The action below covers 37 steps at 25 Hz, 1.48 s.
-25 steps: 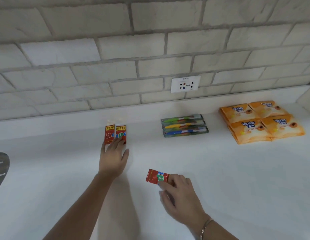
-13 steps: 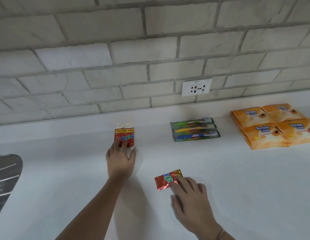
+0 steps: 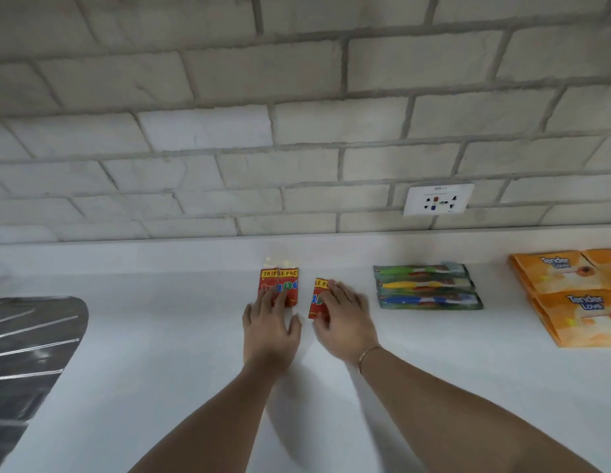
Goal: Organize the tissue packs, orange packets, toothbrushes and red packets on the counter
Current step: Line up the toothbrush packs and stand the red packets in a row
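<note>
Two red packets with yellow tops lie side by side near the counter's back edge. My left hand rests flat with its fingertips on their lower ends. A third red packet lies just right of them, a small gap apart, and my right hand lies flat over its right side, fingers pressing it onto the counter. Three packaged toothbrushes, green, yellow and blue, lie stacked in a row further right. Orange tissue packs sit at the far right, partly cut off by the frame.
The white counter runs to a low upstand below a grey brick wall. A wall socket sits above the toothbrushes. A metal sink drainer occupies the left edge.
My right hand slid the third red packet from the front middle of the counter back and left, turning it upright beside the other two. My left hand stayed on the pair.
</note>
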### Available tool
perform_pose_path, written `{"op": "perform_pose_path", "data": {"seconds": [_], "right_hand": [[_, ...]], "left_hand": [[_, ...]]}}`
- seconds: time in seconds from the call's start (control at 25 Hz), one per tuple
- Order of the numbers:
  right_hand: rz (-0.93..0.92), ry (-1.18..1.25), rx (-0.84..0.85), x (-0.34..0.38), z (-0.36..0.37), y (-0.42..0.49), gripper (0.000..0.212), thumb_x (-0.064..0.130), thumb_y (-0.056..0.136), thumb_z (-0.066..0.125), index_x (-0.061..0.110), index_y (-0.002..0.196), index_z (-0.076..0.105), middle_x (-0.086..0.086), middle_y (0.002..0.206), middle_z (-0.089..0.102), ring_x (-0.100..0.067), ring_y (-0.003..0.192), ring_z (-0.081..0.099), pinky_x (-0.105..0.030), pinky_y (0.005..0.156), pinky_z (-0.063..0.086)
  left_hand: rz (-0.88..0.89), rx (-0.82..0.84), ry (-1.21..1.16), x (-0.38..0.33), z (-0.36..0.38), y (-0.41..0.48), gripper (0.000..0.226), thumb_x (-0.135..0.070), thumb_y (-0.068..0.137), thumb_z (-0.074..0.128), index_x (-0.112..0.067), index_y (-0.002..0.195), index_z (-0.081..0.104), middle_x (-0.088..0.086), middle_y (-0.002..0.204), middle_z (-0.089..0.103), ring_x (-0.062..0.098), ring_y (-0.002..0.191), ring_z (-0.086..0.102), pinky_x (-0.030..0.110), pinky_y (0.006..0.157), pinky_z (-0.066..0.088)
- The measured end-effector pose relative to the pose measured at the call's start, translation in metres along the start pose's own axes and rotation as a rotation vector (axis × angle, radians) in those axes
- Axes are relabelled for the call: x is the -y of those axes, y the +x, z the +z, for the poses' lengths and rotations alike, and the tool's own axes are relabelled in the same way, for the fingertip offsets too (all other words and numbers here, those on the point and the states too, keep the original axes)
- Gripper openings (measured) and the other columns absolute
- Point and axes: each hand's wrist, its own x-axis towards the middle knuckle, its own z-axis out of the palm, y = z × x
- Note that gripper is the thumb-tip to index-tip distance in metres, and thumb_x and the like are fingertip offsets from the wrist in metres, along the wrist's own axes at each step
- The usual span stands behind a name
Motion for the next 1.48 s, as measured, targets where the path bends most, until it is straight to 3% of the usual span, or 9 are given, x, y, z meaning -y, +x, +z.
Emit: {"op": "perform_pose_path", "data": {"seconds": [0.08, 0.16, 0.28, 0.4, 0.6, 0.8, 1.0, 1.24, 1.48], "right_hand": [[0.010, -0.026, 0.018, 0.0012, 0.0012, 0.0022, 0.049, 0.044, 0.092, 0.042, 0.029, 0.137, 0.054, -0.003, 0.163, 0.035, -0.027, 0.151, 0.030, -0.046, 0.119, 0.027], [0.010, -0.042, 0.009, 0.0012, 0.0006, -0.0018, 0.051, 0.045, 0.095, 0.040, 0.032, 0.144, 0.049, -0.001, 0.162, 0.033, -0.028, 0.146, 0.032, -0.047, 0.117, 0.030], [-0.031, -0.085, -0.032, 0.0029, -0.0024, -0.0030, 0.043, 0.043, 0.094, 0.041, 0.034, 0.133, 0.056, 0.004, 0.142, 0.050, -0.025, 0.130, 0.046, -0.046, 0.103, 0.039], [-0.057, -0.111, -0.039, 0.0038, -0.0019, -0.0039, 0.037, 0.041, 0.093, 0.041, 0.033, 0.122, 0.063, 0.011, 0.126, 0.059, -0.021, 0.119, 0.054, -0.042, 0.094, 0.041], [-0.053, -0.097, -0.020, 0.0048, 0.0011, -0.0011, 0.051, 0.045, 0.096, 0.035, 0.033, 0.139, 0.058, 0.016, 0.146, 0.053, -0.014, 0.137, 0.043, -0.044, 0.104, 0.037], [-0.030, -0.088, 0.012, 0.0052, 0.0003, 0.0002, 0.054, 0.047, 0.096, 0.032, 0.033, 0.143, 0.056, 0.014, 0.150, 0.050, -0.015, 0.142, 0.038, -0.045, 0.107, 0.035], [-0.041, -0.101, -0.001, 0.0055, 0.0004, -0.0012, 0.053, 0.047, 0.096, 0.034, 0.034, 0.143, 0.056, 0.014, 0.150, 0.052, -0.016, 0.140, 0.040, -0.045, 0.105, 0.035], [-0.039, -0.089, 0.006, 0.0060, -0.0017, -0.0010, 0.054, 0.047, 0.095, 0.033, 0.036, 0.144, 0.053, 0.012, 0.152, 0.049, -0.017, 0.141, 0.039, -0.046, 0.105, 0.035], [-0.039, -0.092, 0.014, 0.0060, -0.0013, -0.0007, 0.053, 0.047, 0.095, 0.035, 0.035, 0.142, 0.056, 0.012, 0.150, 0.051, -0.017, 0.140, 0.040, -0.046, 0.104, 0.035]], "left_hand": [[-0.008, -0.005, 0.013, 0.0012, -0.0002, 0.0003, 0.057, -0.045, 0.095, 0.050, -0.022, 0.147, 0.051, 0.005, 0.155, 0.049, 0.026, 0.147, 0.040, 0.049, 0.120, 0.031], [-0.008, -0.008, 0.026, 0.0008, 0.0004, -0.0013, 0.056, -0.048, 0.096, 0.047, -0.022, 0.145, 0.053, 0.006, 0.152, 0.051, 0.028, 0.144, 0.043, 0.050, 0.119, 0.034], [-0.008, -0.013, 0.040, -0.0004, 0.0017, -0.0016, 0.058, -0.054, 0.096, 0.041, -0.023, 0.144, 0.054, 0.007, 0.150, 0.053, 0.029, 0.141, 0.047, 0.049, 0.118, 0.034], [-0.012, 0.005, 0.029, 0.0008, 0.0048, -0.0018, 0.062, -0.058, 0.098, 0.038, -0.024, 0.148, 0.050, 0.006, 0.157, 0.047, 0.027, 0.148, 0.039, 0.048, 0.122, 0.028], [0.008, 0.046, -0.020, 0.0029, 0.0056, -0.0013, 0.065, -0.060, 0.101, 0.034, -0.025, 0.155, 0.041, 0.000, 0.165, 0.036, 0.021, 0.156, 0.024, 0.046, 0.128, 0.018], [0.031, 0.013, -0.023, 0.0011, 0.0034, -0.0015, 0.067, -0.061, 0.097, 0.031, -0.022, 0.149, 0.050, 0.002, 0.158, 0.046, 0.022, 0.151, 0.035, 0.049, 0.126, 0.024], [0.037, 0.029, -0.004, 0.0001, 0.0025, -0.0015, 0.072, -0.064, 0.095, 0.024, -0.026, 0.152, 0.047, 0.000, 0.158, 0.045, 0.021, 0.151, 0.035, 0.051, 0.125, 0.024], [0.020, 0.002, -0.029, -0.0004, 0.0029, -0.0025, 0.066, -0.059, 0.097, 0.037, -0.022, 0.151, 0.048, 0.002, 0.158, 0.046, 0.022, 0.150, 0.037, 0.049, 0.125, 0.027], [0.030, 0.004, -0.010, -0.0001, 0.0048, -0.0015, 0.064, -0.059, 0.097, 0.036, -0.020, 0.145, 0.054, 0.003, 0.151, 0.054, 0.024, 0.145, 0.045, 0.051, 0.121, 0.033]]}}
